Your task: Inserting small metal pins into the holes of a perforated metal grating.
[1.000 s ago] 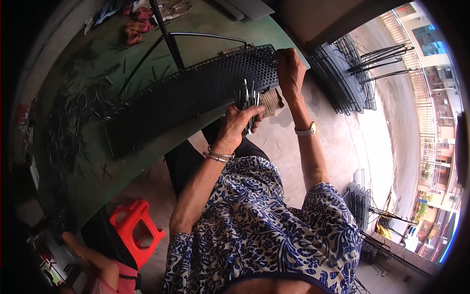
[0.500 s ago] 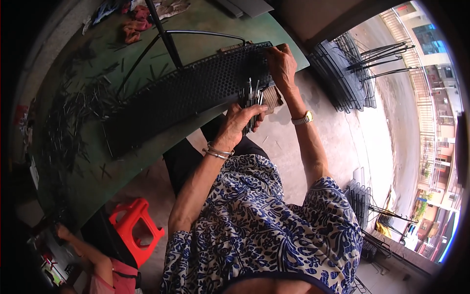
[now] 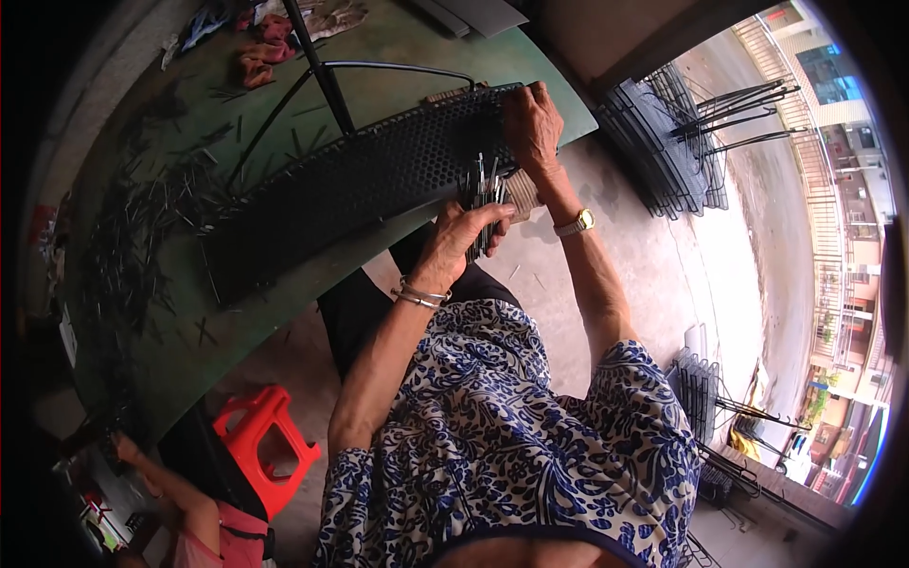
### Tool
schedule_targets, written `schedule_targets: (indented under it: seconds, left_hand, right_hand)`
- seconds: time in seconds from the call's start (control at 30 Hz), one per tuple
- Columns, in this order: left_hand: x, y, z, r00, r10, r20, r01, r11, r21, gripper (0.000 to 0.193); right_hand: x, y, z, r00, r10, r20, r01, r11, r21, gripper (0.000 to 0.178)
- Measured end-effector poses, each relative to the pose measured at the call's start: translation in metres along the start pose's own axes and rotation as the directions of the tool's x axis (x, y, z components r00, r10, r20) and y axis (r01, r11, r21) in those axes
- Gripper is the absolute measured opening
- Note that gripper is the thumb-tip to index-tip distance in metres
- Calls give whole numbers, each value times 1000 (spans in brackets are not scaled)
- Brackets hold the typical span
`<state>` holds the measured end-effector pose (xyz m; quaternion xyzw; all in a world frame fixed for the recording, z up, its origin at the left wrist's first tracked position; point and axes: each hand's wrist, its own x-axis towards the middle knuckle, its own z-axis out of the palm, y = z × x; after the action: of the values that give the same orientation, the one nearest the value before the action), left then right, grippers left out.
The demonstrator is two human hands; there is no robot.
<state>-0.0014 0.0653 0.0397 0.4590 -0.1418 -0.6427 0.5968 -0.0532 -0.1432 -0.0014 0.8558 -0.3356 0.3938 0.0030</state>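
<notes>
Clock positions were taken from the centre of my head-camera view.

Work state: I judged the work to be under way and incomplete. The left hand (image 3: 459,232), at 12 o'clock, had its fingers wrapped round a bundle of thin dark strips (image 3: 487,185), and a large scatter of loose strips (image 3: 170,199) lay on the green surface (image 3: 180,369) between 9 and 10 o'clock. I counted both as left to handle. The finished portion could not be confirmed; the panel detail was too dark.

Right hand (image 3: 533,123): at 1 o'clock, over the right end of the black perforated panel (image 3: 379,156), fingers bent. Its back faced my camera, so I could not tell whether the fingers gripped the panel edge, a strip or nothing.

Orientation: the panel lay across the surface at 11 o'clock, its long axis running from 8 to 2 o'clock, the right-hand end pointing to 2. The bundle stood just beside its near edge, long axis close to 12–6. A black tubular frame (image 3: 326,85) showed beyond the far edge; I could not determine any joint.
</notes>
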Motion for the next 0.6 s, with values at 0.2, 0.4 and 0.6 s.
schedule_targets:
  seconds: [0.2,0.4,0.6]
  left_hand:
    - [6,-2,-4,999,23,45,-22,1000,-11,17]
    - [7,1,-3,999,4,36,-5,1000,9,19]
    - [8,-1,-4,999,-13,47,13,1000,0,19]
  right_hand:
    - [-2,-4,-14,989,140,49,-142,989,45,15]
    - [-5,-7,-24,966,229,119,-234,972,27,18]
    - [-2,-18,-49,932,325,160,-345,931,119,24]
